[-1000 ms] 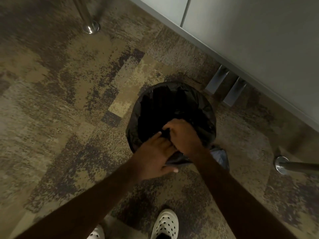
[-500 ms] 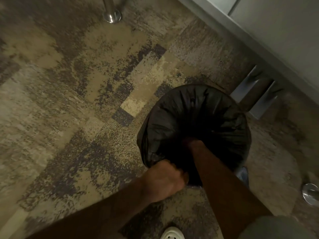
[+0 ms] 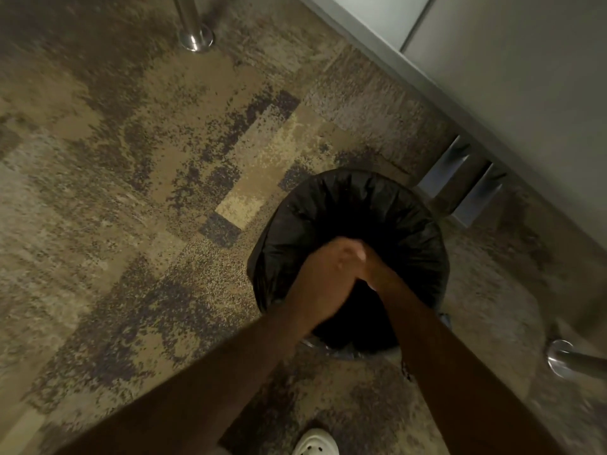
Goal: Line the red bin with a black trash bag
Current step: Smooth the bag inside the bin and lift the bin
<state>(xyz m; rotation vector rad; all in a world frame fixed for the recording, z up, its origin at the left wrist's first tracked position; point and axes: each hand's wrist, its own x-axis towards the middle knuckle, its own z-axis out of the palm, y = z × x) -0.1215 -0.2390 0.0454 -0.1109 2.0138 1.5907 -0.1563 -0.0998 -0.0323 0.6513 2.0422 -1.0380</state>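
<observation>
Thin crinkled black plastic trash bag (image 3: 354, 208) with dull sheen, rough mottled carpet (image 3: 131, 192), polished chrome leg (image 3: 195, 37)

Open carpet (image 3: 131, 224) left; cabinet (image 3: 525, 93) right.

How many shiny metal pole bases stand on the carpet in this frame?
2: one pole base at top left, another pole base at the right edge beside the bin; others may sit outside the view.

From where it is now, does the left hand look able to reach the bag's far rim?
Probably yes. The left hand is already over the bag, pressed against the right hand, and nothing lies between it and the far rim.
</observation>
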